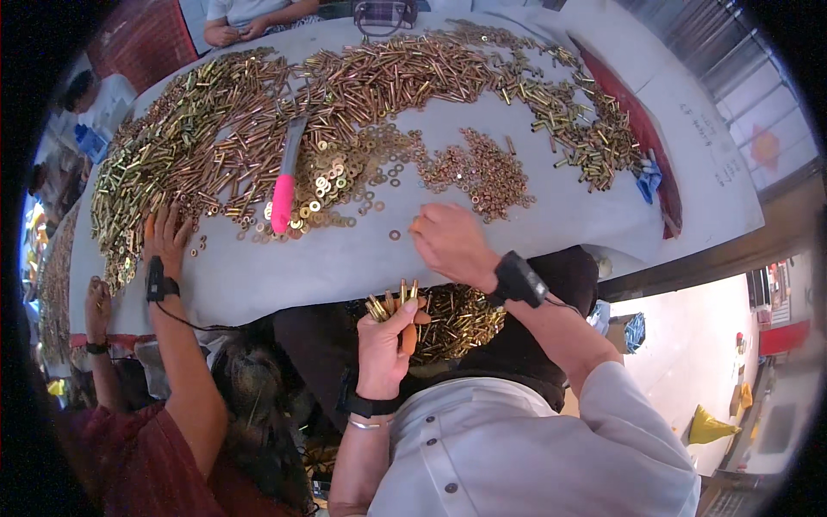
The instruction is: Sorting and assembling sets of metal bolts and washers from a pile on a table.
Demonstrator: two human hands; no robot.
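Just in front of my body, my left hand (383, 349) is closed around several brass-coloured metal tubes (403, 295), which stand upright with their ends above the fingers. Orange covers show on some fingertips. My right hand (452, 243) is over the near part of the grey tabletop (551, 226), its fingers curled together; whatever they pinch is hidden. A single washer (394, 234) lies just left of those fingertips. Beyond the hand spreads a heap of small copper-coloured rings or nuts (487, 177). Below the table edge, many brass-coloured pieces (469, 323) are gathered at my lap, partly behind my left hand.
Long heaps of brass-coloured tubes (405, 73) cover the table's far side. A tool with a pink handle (282, 205) lies by a pile of washers (332, 177). A co-worker's hand (165, 237) rests at the left heap. A blue cloth (649, 178) lies at right.
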